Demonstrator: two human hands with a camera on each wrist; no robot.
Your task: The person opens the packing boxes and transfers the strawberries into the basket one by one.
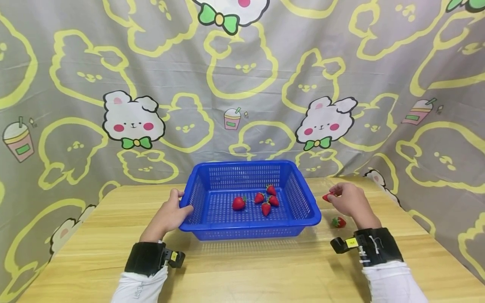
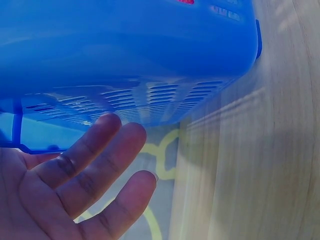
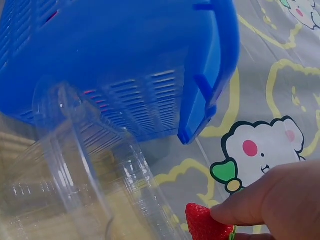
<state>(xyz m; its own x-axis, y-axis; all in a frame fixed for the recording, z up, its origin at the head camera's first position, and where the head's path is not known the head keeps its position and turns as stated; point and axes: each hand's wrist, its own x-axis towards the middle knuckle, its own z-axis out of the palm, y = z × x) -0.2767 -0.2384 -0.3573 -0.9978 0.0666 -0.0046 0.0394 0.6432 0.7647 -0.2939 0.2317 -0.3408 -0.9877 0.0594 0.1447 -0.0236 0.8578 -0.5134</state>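
A blue plastic basket (image 1: 246, 231) with slotted walls stands on the table. Several red strawberries (image 1: 266, 208) lie on its floor, one larger strawberry (image 1: 238, 203) apart from the others. My left hand (image 1: 172, 214) holds the basket's left rim, its thumb over the edge; in the left wrist view three fingers (image 2: 102, 160) extend beside the outer wall. To the right of the basket, my right hand (image 1: 350, 202) pinches a strawberry (image 3: 206, 222) between thumb and fingers. Below that hand is a clear plastic container (image 3: 65, 175), with another strawberry (image 1: 339, 222) near it.
The wooden table (image 1: 242, 269) extends in front of the basket and to both sides. A grey curtain (image 1: 257, 50) with cartoon rabbits hangs close behind the basket and along both sides. The see-through container is hard to make out in the head view.
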